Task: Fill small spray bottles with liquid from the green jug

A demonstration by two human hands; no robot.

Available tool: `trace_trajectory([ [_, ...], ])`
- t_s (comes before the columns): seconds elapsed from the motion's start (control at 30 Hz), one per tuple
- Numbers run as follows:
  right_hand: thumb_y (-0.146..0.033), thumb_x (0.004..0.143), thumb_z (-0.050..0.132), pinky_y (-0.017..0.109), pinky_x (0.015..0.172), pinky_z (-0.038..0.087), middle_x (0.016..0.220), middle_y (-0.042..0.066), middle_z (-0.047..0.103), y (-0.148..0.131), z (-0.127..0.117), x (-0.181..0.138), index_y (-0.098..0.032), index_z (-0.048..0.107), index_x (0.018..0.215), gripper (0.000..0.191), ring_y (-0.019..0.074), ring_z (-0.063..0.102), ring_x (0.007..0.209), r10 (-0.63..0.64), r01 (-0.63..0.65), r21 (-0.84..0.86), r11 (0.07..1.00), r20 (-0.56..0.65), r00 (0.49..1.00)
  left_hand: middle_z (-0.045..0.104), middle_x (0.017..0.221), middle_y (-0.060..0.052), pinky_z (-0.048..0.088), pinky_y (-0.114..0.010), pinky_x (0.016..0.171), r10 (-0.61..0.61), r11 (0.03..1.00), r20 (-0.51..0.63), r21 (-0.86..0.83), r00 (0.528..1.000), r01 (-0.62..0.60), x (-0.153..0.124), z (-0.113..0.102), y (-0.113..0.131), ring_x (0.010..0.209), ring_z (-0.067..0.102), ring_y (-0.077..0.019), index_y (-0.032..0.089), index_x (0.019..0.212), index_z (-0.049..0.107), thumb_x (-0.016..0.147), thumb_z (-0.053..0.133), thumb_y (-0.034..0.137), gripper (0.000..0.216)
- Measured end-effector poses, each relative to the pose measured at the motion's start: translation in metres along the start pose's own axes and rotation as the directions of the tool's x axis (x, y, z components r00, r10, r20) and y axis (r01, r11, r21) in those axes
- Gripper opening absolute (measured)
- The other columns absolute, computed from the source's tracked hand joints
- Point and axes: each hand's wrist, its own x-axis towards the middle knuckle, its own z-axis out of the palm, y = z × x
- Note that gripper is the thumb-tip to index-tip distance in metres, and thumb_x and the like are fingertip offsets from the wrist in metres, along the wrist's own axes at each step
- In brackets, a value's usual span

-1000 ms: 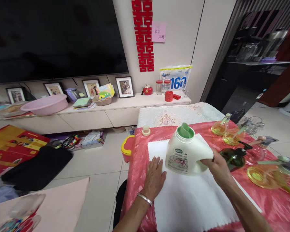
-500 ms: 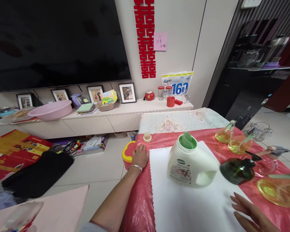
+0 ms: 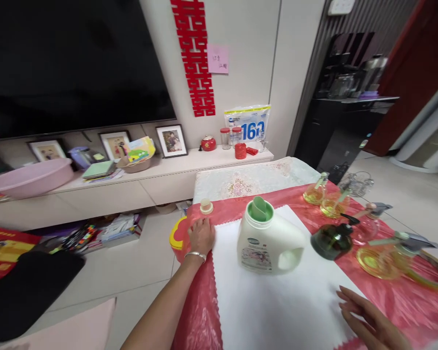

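A white detergent jug (image 3: 257,245) with a handle and a green spout in its neck stands upright on a white sheet (image 3: 273,311). Its pale cap (image 3: 206,206) sits apart from it, at the left edge of the red plastic cover (image 3: 200,296). My left hand (image 3: 201,236) lies flat on that edge, just in front of the cap, holding nothing. My right hand (image 3: 368,316), fingers apart, is at the right side of the sheet, nearer to me than the jug and not touching it.
Right of the jug stand a dark green pump bottle (image 3: 331,241), a yellow-liquid spray bottle (image 3: 379,260) and several others, plus a roll of tape (image 3: 432,270). A yellow-and-red box (image 3: 177,238) is beside the table's left edge. Behind runs a low cabinet (image 3: 171,187).
The view has turned right, so everything appears farther left, and a tape roll now shows at the right. The jug, cap and left hand keep their places; the right hand stays beside the sheet.
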Motion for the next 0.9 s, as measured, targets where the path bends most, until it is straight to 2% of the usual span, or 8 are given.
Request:
trace_trajectory([
  [0.13, -0.063, 0.073, 0.069, 0.036, 0.081, 0.062, 0.113, 0.013, 0.068, -0.021, 0.003, 0.008, -0.018, 0.067, 0.114, 0.062, 0.0264, 0.069, 0.098, -0.020, 0.019, -0.008, 1.000, -0.121, 0.992, 0.061, 0.133, -0.014, 0.045, -0.043, 0.109, 0.131, 0.981, -0.031, -0.141, 0.991, -0.134, -0.033, 0.001, 0.011, 0.128, 0.055, -0.0261, 0.014, 0.132, 0.052, 0.087, 0.040, 0.008, 0.047],
  [0.27, -0.064, 0.075, 0.066, 0.047, 0.097, 0.055, 0.126, 0.012, 0.063, -0.027, 0.006, 0.035, -0.017, 0.060, 0.126, 0.070, 0.0276, 0.064, 0.109, -0.022, 0.010, -0.050, 0.999, -0.242, 0.970, 0.058, 0.134, -0.016, 0.050, -0.051, 0.106, 0.122, 0.912, -0.149, -0.374, 0.981, -0.170, -0.083, 0.015, 0.026, 0.128, 0.055, -0.0308, 0.013, 0.140, 0.041, 0.093, 0.036, 0.022, 0.048],
  [0.33, -0.065, 0.073, 0.068, 0.053, 0.103, 0.049, 0.132, 0.014, 0.059, -0.027, 0.010, 0.052, -0.016, 0.056, 0.132, 0.077, 0.0302, 0.061, 0.115, -0.033, 0.014, -0.066, 0.998, -0.296, 0.955, 0.055, 0.136, -0.018, 0.051, -0.052, 0.105, 0.144, 0.881, -0.143, -0.432, 0.979, -0.192, -0.111, 0.022, 0.034, 0.129, 0.055, -0.0325, 0.011, 0.142, 0.039, 0.097, 0.038, 0.031, 0.050],
  [0.47, -0.064, 0.069, 0.073, 0.056, 0.107, 0.041, 0.137, 0.017, 0.053, -0.028, 0.022, 0.084, -0.015, 0.044, 0.144, 0.095, 0.0349, 0.052, 0.126, -0.049, 0.029, -0.060, 0.998, -0.359, 0.932, 0.053, 0.139, -0.017, 0.053, -0.053, 0.103, 0.212, 0.866, -0.171, -0.424, 0.962, -0.266, -0.153, 0.036, 0.045, 0.130, 0.054, -0.0326, 0.018, 0.149, 0.031, 0.100, 0.037, 0.036, 0.052],
  [0.63, -0.060, 0.066, 0.079, 0.055, 0.111, 0.038, 0.146, 0.020, 0.044, -0.026, 0.038, 0.110, -0.015, 0.025, 0.155, 0.113, 0.0364, 0.045, 0.133, -0.056, 0.051, -0.024, 0.998, -0.410, 0.910, 0.047, 0.146, -0.020, 0.052, -0.055, 0.104, 0.344, 0.881, -0.205, -0.267, 0.916, -0.391, -0.175, 0.058, 0.042, 0.135, 0.049, -0.0363, 0.022, 0.157, 0.014, 0.099, 0.046, 0.036, 0.068],
  [0.73, -0.053, 0.080, 0.074, 0.057, 0.110, 0.038, 0.146, 0.017, 0.042, -0.026, 0.046, 0.117, -0.018, 0.031, 0.153, 0.092, 0.0330, 0.044, 0.132, -0.045, 0.043, -0.015, 0.999, -0.439, 0.897, 0.046, 0.146, -0.020, 0.052, -0.055, 0.105, 0.385, 0.876, -0.249, -0.204, 0.889, -0.437, -0.176, 0.068, 0.039, 0.136, 0.048, -0.0375, 0.024, 0.158, 0.008, 0.097, 0.050, 0.034, 0.075],
  [0.8, -0.048, 0.091, 0.065, 0.054, 0.109, 0.040, 0.142, 0.014, 0.046, -0.025, 0.049, 0.119, -0.018, 0.039, 0.148, 0.070, 0.0286, 0.048, 0.128, -0.039, 0.041, -0.006, 0.999, -0.458, 0.888, 0.047, 0.145, -0.020, 0.052, -0.054, 0.104, 0.388, 0.878, -0.245, -0.196, 0.889, -0.437, -0.175, 0.072, 0.038, 0.135, 0.049, -0.0368, 0.025, 0.159, 0.007, 0.097, 0.050, 0.033, 0.075],
  [0.9, -0.045, 0.096, 0.060, 0.050, 0.105, 0.045, 0.134, 0.012, 0.051, -0.025, 0.051, 0.120, -0.017, 0.046, 0.142, 0.056, 0.0249, 0.052, 0.121, -0.042, 0.054, 0.013, 0.998, -0.472, 0.880, 0.047, 0.146, -0.019, 0.052, -0.053, 0.105, 0.368, 0.882, -0.233, -0.218, 0.900, -0.417, -0.174, 0.073, 0.036, 0.136, 0.049, -0.0356, 0.025, 0.158, 0.010, 0.098, 0.048, 0.031, 0.072],
])
